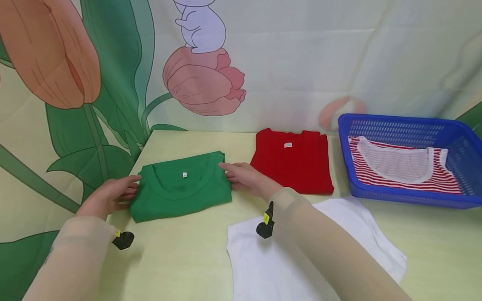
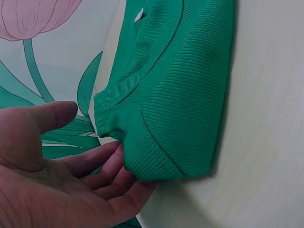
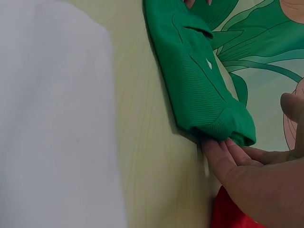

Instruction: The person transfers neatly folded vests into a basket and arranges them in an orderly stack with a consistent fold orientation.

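Observation:
A folded green shirt (image 1: 180,188), ribbed and with a small white label at its neckline, lies on the table. At its left edge is my left hand (image 1: 111,195); in the left wrist view the fingers (image 2: 111,168) reach against the side of the fold, with the thumb held apart from the cloth. My right hand (image 1: 246,179) is at the opposite edge. In the right wrist view its fingertips (image 3: 213,149) touch the shirt's lower side, partly hidden under it, and the thumb stands away.
A folded red shirt (image 1: 293,167) lies behind my right hand. White cloth (image 1: 278,259) is spread beneath my right forearm. To the right stands a blue basket (image 1: 410,200) with a red-and-white striped shirt (image 1: 406,167) inside. A flower-printed curtain (image 1: 286,75) hangs behind the table.

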`<action>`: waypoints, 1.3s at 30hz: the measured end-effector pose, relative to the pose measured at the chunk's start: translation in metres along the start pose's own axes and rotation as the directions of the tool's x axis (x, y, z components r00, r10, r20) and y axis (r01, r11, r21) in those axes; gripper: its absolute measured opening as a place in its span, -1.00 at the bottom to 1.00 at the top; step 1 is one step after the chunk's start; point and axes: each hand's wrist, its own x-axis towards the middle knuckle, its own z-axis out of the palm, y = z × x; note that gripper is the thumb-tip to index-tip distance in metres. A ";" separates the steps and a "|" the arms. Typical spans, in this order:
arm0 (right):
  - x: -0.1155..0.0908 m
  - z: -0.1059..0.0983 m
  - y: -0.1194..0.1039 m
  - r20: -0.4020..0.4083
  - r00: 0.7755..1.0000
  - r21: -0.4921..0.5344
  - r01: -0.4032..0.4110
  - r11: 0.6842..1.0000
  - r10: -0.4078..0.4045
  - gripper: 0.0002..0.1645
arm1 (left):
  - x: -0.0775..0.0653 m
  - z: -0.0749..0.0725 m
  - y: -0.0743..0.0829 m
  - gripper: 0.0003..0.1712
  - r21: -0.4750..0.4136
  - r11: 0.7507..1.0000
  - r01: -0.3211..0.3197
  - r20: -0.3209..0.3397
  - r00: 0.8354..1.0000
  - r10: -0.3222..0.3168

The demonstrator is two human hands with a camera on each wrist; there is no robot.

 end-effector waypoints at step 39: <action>0.021 0.014 -0.007 -0.015 1.000 -0.058 -0.026 0.998 0.025 -0.07 | 0.019 0.015 0.001 0.06 -0.068 0.998 0.018 0.094 0.996 -0.011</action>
